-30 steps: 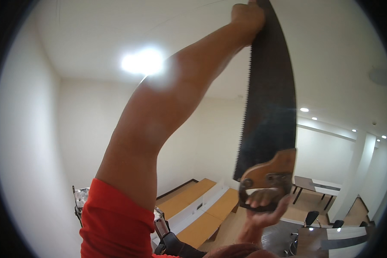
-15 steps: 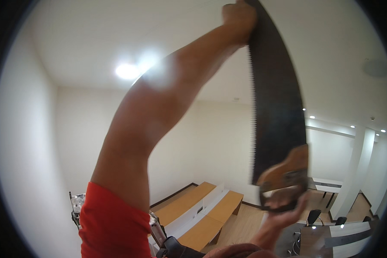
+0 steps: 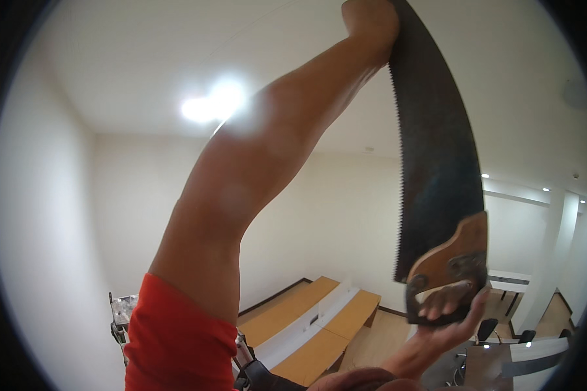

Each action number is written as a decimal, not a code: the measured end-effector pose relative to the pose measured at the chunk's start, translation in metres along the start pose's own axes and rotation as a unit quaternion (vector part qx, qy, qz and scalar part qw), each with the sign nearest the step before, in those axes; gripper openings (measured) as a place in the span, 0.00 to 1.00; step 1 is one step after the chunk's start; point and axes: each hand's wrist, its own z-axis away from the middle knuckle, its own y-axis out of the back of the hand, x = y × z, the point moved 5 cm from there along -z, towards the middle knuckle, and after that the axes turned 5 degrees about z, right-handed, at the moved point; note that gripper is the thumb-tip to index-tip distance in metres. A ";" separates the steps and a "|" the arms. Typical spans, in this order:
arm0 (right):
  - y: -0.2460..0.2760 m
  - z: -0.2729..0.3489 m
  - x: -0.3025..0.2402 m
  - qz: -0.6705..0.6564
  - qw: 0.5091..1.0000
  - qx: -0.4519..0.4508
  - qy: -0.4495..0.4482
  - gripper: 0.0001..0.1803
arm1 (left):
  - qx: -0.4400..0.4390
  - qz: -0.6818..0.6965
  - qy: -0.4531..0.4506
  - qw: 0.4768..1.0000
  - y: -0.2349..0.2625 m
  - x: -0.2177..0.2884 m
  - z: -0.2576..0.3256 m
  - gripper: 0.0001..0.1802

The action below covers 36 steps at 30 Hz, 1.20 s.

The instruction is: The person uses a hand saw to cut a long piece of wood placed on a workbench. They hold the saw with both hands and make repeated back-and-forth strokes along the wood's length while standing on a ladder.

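A handsaw (image 3: 437, 143) stands nearly upright in front of me, its dark, worn blade rising to the top of the picture. Its teeth face left, and its brown wooden handle (image 3: 460, 244) is at the bottom. My right hand (image 3: 453, 309) is closed around that handle, with the fingers showing through the grip opening. My left arm, in a red sleeve, stretches up to the blade's far end. There my left hand (image 3: 370, 23) is closed against the blade; its fingertips are hidden behind the blade and by the picture's top edge.
Below stand joined wooden desks (image 3: 319, 326) with a white strip along the middle. At the lower right are a dark and white table (image 3: 515, 358) and black chairs (image 3: 486, 330). A white column (image 3: 548, 260) rises behind. Lights (image 3: 205, 107) glow on the ceiling.
The saw and both hands have shifted slightly right in the picture, and the room behind has shifted the same way. Both hands keep their hold.
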 end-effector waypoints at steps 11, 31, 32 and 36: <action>0.013 0.006 -0.028 0.070 0.992 -0.054 0.089 0.30 | -0.167 0.597 0.141 0.772 -0.018 -0.017 0.101 0.42; -0.008 -0.019 -0.064 -0.063 0.968 -0.234 0.068 0.55 | -0.125 0.644 0.214 0.724 -0.020 0.007 0.098 0.30; 0.014 -0.019 -0.063 -0.095 0.959 -0.260 0.068 0.55 | -0.127 0.660 0.211 0.710 -0.019 0.010 0.097 0.30; 0.048 0.010 -0.064 -0.049 0.978 -0.113 0.166 0.55 | -0.117 0.640 0.224 0.725 -0.022 0.018 0.103 0.31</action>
